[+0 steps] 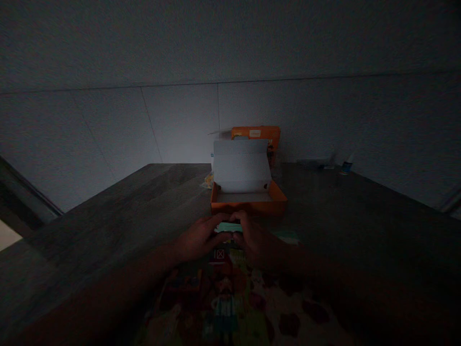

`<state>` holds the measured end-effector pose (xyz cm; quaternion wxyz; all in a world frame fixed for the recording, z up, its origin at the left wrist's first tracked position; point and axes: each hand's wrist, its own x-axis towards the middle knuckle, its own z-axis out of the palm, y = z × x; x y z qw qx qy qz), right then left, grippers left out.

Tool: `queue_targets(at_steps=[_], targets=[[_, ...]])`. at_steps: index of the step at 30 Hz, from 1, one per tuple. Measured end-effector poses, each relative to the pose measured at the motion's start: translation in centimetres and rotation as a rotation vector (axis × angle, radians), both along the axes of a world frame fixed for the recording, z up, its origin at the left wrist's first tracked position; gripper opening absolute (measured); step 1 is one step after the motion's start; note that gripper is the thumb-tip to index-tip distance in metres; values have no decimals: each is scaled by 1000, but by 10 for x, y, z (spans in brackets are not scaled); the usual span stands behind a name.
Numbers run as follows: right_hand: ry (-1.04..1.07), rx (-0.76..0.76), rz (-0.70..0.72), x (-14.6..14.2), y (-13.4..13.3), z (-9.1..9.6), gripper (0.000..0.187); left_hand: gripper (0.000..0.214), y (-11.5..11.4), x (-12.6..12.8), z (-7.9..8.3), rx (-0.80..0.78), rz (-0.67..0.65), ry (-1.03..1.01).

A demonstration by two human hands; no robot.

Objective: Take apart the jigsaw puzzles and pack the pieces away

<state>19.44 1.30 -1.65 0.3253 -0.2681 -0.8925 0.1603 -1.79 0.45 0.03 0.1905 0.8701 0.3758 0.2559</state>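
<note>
Left hand (198,237) and right hand (256,242) curl closed around flat pale-green card-like pieces (229,227) before the orange cardboard box (252,207); uneven pressure may scatter them.

2 boxes: open box (248,207), upright box (264,133) behind it. 2 hands: left hand (197,239), right hand (258,244).
In front of open box: 1 green stack (229,227), 1 farm picture (225,303); right: 1 bottle (346,166); left: 1 bag (208,180).

Orange box (252,207) blocking ahead, left tabletop (137,206) open

Gray table (173,187) with open orange box (248,207).
</note>
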Motion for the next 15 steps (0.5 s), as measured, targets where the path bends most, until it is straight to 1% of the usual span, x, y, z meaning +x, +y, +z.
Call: queue_targets(at_steps=[3, 4, 5, 6, 7, 9, 11, 13, 15], targets=[[57, 208, -111, -1, -9, 6, 37, 28, 1, -1, 0, 61, 57, -73], [47, 259, -138, -2, -12, 9, 36, 28, 1, -1, 1, 89, 89, -96], [0, 284, -131, -2, -16, 12, 32, 28, 2, -2, 1, 110, 119, -108], [-68, 285, -99, -3, -19, 15, 31, 28, 3, -3, 1, 124, 135, -106], [-146, 263, -64, -4, -22, 17, 34, 27, 3, -4, 2, 130, 132, -91], [-274, 198, -25, -6, -25, 18, 48, 30, 5, -5, 1, 117, 85, -38], [-335, 158, -31, -8, -25, 18, 59, 35, 6, -6, 1, 92, 39, 10], [-362, 141, -39, -8, -23, 16, 60, 39, 7, -6, 0, 79, 31, 22], [-371, 125, -32, -7, -22, 14, 55, 39, 7, -5, -1, 80, 25, 23]])
